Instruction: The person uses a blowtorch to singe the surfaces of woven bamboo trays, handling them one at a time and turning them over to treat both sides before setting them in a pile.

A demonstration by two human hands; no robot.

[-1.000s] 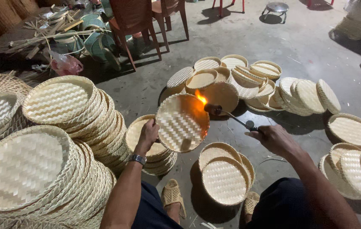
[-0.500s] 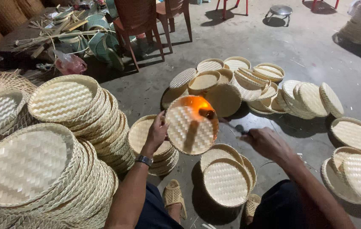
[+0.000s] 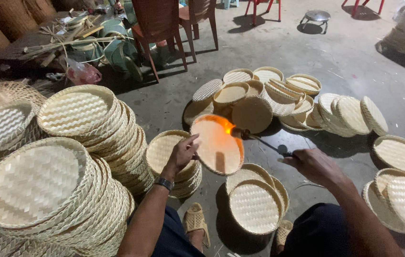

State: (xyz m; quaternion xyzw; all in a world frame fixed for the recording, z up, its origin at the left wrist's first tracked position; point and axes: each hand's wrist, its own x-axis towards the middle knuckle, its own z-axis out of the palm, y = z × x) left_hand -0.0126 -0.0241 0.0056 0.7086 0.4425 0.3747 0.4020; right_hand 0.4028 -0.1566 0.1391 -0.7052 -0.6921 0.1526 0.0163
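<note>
My left hand (image 3: 182, 153) holds a round woven bamboo tray (image 3: 217, 144) up on edge by its left rim, above a short stack of the same trays (image 3: 164, 151). My right hand (image 3: 309, 164) grips a slim gas torch (image 3: 263, 141) whose nozzle points at the tray's upper right rim. An orange flame (image 3: 225, 125) licks across the tray's face and lights it orange. A dark watch sits on my left wrist.
Tall stacks of woven trays (image 3: 76, 116) stand at the left. More trays lie scattered at the far middle (image 3: 252, 113) and at the right (image 3: 400, 154). A small stack (image 3: 255, 205) lies by my sandalled feet. Wooden chairs (image 3: 157, 28) and bamboo strips stand behind.
The held tray has turned and tilted, now showing its face more edge-on. The flame has shifted from the tray's top centre towards its upper right rim, and my view has moved closer.
</note>
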